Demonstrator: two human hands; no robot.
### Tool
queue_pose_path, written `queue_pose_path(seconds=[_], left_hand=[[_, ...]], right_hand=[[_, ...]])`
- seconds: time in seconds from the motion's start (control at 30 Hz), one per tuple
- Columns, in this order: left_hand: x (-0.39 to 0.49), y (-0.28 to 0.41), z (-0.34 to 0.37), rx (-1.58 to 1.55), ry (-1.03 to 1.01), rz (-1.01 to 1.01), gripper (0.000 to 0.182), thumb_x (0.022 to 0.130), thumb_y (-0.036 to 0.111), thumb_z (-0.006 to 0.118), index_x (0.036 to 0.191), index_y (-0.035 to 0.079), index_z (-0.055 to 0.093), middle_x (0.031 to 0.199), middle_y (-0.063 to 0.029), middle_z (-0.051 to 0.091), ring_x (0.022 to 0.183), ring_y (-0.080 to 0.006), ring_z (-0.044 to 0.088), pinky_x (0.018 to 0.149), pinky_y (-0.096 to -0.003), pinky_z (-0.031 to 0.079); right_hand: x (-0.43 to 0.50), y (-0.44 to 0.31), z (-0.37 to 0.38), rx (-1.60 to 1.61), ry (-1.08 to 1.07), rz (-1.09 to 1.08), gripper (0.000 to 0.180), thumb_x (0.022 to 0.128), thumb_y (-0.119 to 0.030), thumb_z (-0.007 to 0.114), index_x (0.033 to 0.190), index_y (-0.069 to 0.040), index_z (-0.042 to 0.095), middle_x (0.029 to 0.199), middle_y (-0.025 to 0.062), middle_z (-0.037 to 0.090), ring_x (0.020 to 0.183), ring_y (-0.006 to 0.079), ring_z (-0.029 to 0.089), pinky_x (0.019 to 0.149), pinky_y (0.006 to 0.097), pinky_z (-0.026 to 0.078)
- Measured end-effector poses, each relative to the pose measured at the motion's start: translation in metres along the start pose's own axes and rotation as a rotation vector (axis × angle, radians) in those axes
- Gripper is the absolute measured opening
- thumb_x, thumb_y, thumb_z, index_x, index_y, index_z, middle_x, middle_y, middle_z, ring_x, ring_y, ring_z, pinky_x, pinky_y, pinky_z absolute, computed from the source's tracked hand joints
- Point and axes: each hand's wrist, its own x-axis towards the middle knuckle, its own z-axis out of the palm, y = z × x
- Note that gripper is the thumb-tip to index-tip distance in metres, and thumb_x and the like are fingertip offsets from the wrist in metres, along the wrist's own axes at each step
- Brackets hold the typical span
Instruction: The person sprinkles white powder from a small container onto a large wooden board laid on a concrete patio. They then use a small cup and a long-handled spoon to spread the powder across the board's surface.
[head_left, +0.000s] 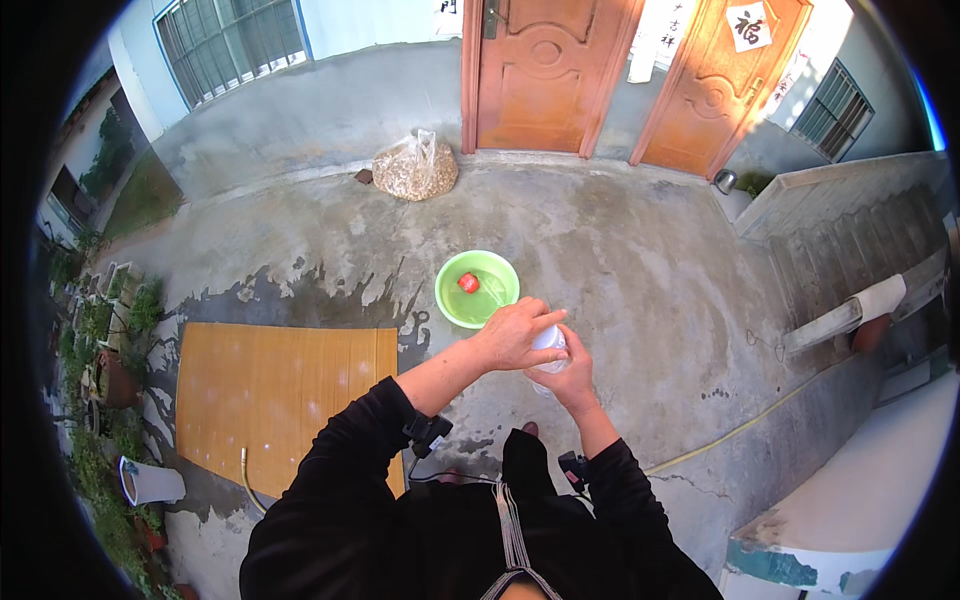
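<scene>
My right hand (576, 380) is wrapped around a clear plastic bottle or jar with a white lid (550, 341). From the left, my left hand (517, 335) grips that white lid, thumb along the near side and fingers over the far side. Both hands hide much of the container, and its contents cannot be made out. Just beyond them a light green plastic basin (442, 304) stands on the concrete, holding what looks like water. A red object (469, 283), possibly a scrubber or cloth, lies inside the basin.
A bamboo mat (292, 397) lies on the partly wet concrete at left, a hose end (244, 459) over it. A filled clear plastic bag (415, 169) sits by the wall. Potted plants and a white bucket (156, 481) line the left; a yellow hose (739, 429) crosses the right.
</scene>
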Motion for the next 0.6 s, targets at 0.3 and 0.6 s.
queue_pose_path(seconds=[0.3, 0.6], left_hand=[[0.107, -0.054, -0.001, 0.109, 0.13, -0.087, 0.067, 0.077, 0.049, 0.073, 0.127, 0.007, 0.06, 0.101, -0.016, 0.062, 0.095, -0.0334, 0.061, 0.082, -0.0441, 0.049], [0.148, -0.136, -0.013, 0.166, 0.252, -0.232, 0.06, 0.075, 0.043, 0.074, 0.122, 0.007, 0.063, 0.101, -0.0148, 0.063, 0.093, -0.0329, 0.062, 0.081, -0.0422, 0.052]], right_hand=[[0.147, 0.036, -0.048, 0.08, -0.201, -0.073, 0.08, 0.057, -0.019, 0.089, 0.127, -0.004, 0.054, 0.116, 0.0126, 0.062, 0.106, 0.0262, 0.062, 0.091, 0.0384, 0.05], [0.264, 0.077, -0.026, 0.044, -0.408, -0.106, 0.082, 0.055, -0.019, 0.09, 0.128, -0.003, 0.053, 0.118, 0.014, 0.061, 0.108, 0.027, 0.061, 0.092, 0.0391, 0.05]])
